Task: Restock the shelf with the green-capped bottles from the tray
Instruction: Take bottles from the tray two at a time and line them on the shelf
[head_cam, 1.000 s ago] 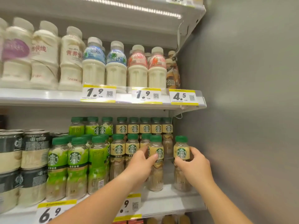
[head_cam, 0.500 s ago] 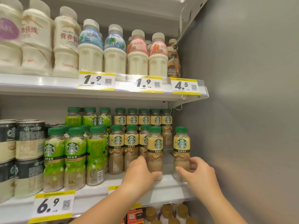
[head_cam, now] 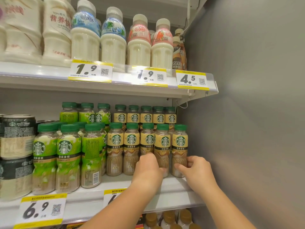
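Green-capped coffee bottles with cream-yellow labels stand in rows on the middle shelf (head_cam: 173, 187). My left hand (head_cam: 148, 167) is wrapped around the base of the second bottle from the right (head_cam: 162, 142) in the front row. My right hand (head_cam: 194, 169) grips the lower part of the rightmost bottle (head_cam: 179, 141), which stands close to the grey side wall. Both bottles are upright on the shelf. The tray is not in view.
Green-labelled bottles (head_cam: 66, 154) and dark cans (head_cam: 16, 138) fill the shelf's left. White milk-drink bottles (head_cam: 113, 38) line the upper shelf (head_cam: 49, 78). The grey wall (head_cam: 247, 129) closes the right side. Brown-capped bottles (head_cam: 166, 219) sit on the shelf below.
Both hands have slid down to the bottles' bases. The rightmost bottle now stands nearer the row, and the view has moved closer to the shelf.
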Available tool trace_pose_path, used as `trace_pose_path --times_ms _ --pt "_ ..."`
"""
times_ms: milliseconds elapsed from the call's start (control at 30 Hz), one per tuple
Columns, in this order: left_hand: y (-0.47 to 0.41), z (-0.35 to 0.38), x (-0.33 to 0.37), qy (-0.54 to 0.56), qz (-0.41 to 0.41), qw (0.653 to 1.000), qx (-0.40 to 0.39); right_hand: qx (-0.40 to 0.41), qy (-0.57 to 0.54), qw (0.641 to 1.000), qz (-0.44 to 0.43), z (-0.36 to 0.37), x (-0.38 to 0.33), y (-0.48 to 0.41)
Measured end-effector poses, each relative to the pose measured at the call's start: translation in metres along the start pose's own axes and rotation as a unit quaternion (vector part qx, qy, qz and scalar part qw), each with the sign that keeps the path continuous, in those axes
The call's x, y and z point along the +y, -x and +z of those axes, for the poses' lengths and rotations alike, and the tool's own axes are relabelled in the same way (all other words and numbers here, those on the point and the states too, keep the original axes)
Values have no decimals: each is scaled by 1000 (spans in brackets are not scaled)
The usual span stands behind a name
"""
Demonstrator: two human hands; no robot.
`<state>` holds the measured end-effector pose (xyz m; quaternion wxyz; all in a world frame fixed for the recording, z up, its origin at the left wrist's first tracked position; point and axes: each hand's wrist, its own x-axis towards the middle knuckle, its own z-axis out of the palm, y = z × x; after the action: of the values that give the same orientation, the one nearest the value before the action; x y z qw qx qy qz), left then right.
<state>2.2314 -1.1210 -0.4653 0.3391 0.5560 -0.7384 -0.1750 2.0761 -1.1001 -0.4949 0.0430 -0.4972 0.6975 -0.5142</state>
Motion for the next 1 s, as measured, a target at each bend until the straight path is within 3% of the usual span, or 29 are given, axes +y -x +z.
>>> trace_pose_path --times_ms 200,433,733,1000 --pt "-11 7 7 -122 43 992 10 -22 -15 1000 16 2 0 -9" --pt "-19 14 5 -181 68 981 28 -38 8 998 46 6 -1 -15" --pt "-20 16 3 -205 78 975 35 -87 72 993 41 7 -6 -22" --pt "-4 2 8 -206 71 976 5 -66 120 990 46 2 -16 -13"
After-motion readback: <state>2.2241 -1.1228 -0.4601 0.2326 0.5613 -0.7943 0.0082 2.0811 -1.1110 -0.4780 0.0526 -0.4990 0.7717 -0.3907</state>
